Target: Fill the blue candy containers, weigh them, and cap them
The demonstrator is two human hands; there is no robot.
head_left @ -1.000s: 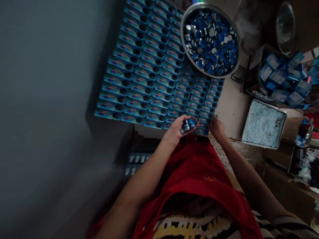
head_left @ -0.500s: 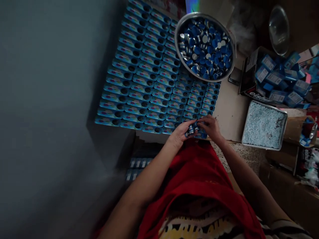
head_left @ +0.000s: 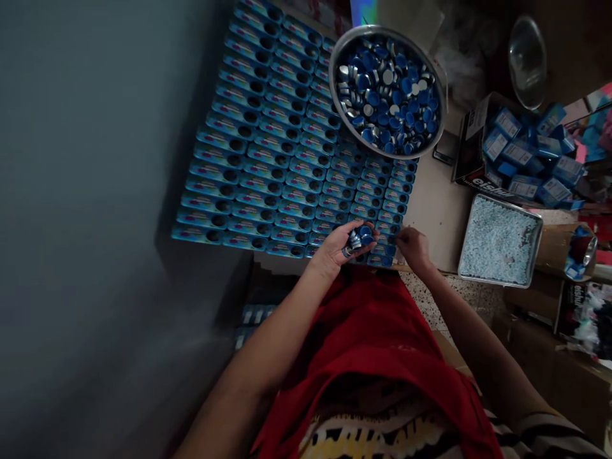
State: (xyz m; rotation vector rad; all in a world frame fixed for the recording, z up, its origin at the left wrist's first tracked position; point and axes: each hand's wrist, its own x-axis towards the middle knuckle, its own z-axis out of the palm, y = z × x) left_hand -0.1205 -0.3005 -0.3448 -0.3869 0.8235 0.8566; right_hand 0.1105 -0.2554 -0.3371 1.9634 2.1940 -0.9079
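Left hand cups several blue caps; exact count indiscernible. Right hand fingertips rest on the nearest blue boxes; its grip is unclear.

Dim room; grey wall left; speckled floor, possibly terrazzo.

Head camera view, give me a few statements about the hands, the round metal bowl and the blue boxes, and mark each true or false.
1. The left hand cups several small blue and silver caps. True.
2. The round metal bowl holds white pellets. False: it holds blue and silver caps; the pale pellets lie in the rectangular metal tray.
3. The right hand rests at the near edge of the rows of blue boxes. True.
4. The blue boxes lie in a loose heap. False: they lie in neat rows.
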